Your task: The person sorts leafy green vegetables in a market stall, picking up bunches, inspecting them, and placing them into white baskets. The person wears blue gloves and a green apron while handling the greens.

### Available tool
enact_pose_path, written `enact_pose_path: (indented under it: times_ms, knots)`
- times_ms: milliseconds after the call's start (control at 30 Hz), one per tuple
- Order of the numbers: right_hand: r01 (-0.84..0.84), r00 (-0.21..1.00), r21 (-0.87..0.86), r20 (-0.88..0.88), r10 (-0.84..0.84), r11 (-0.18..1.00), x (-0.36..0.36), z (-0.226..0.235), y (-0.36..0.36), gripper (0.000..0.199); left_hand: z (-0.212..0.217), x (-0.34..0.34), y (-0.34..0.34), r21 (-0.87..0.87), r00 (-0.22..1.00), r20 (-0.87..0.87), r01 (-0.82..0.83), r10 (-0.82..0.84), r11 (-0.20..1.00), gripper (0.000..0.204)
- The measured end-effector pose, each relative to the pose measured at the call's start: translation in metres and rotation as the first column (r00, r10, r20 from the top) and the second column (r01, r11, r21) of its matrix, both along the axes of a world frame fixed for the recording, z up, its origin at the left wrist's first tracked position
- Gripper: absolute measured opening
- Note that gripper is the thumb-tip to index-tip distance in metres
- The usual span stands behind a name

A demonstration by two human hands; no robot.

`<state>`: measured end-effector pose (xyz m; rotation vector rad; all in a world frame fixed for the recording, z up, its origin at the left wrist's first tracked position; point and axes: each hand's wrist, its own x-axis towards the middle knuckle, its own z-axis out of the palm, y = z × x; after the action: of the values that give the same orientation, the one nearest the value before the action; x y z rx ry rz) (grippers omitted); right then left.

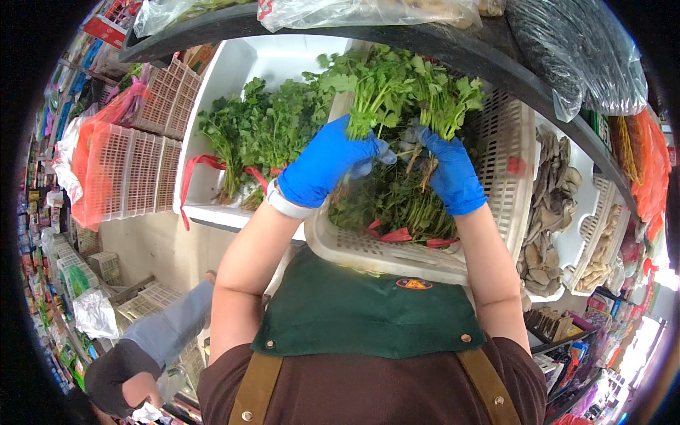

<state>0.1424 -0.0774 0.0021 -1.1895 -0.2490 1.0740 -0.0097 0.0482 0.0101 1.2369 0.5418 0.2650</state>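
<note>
Both my hands wear blue gloves and are raised over a white plastic crate (pixel 397 263). My left hand (pixel 322 164) is closed around a bunch of coriander-like greens (pixel 379 92), leaves pointing up and away. My right hand (pixel 453 173) grips another bunch of the same greens (pixel 446 106), with pale roots (pixel 428 170) hanging below it. The fingertips of both hands come close together between the bunches. More leafy greens (pixel 404 202) lie in the crate under my hands, some with red ties (pixel 395 234).
Left of the crate, a white foam box (pixel 212 210) holds tied bunches of greens. To the right is a box of grey oyster mushrooms (pixel 545 234). A dark shelf edge (pixel 333 20) with plastic-bagged goods runs across the far side. Another person (pixel 134 368) is at lower left, near stacked crates (pixel 138 170).
</note>
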Motion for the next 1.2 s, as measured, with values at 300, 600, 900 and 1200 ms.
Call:
enact_pose_path:
  times_ms: [300,600,900,1200]
  knots:
    - [-0.18,0.941,0.011,0.295,0.169,0.984,0.015,-0.021,-0.009,0.024,0.0,0.004,0.01,0.449,0.944,-0.02,-0.285,0.329,0.847,0.026]
    - [-0.139,0.989,-0.011,0.055,0.139,0.99,-0.011,0.004,0.001,0.027,-0.008,0.015,-0.012,0.238,0.984,0.039,-0.179,0.175,0.955,0.045]
    - [0.086,0.996,-0.039,-0.029,-0.087,0.996,0.003,-0.009,0.002,0.025,0.019,0.005,-0.006,0.073,0.996,-0.086,-0.005,0.012,0.997,0.031]
    - [-0.061,0.994,-0.033,0.088,0.064,0.998,-0.005,0.003,-0.002,0.025,0.005,0.01,0.002,0.256,0.95,0.024,-0.307,0.311,0.917,0.025]
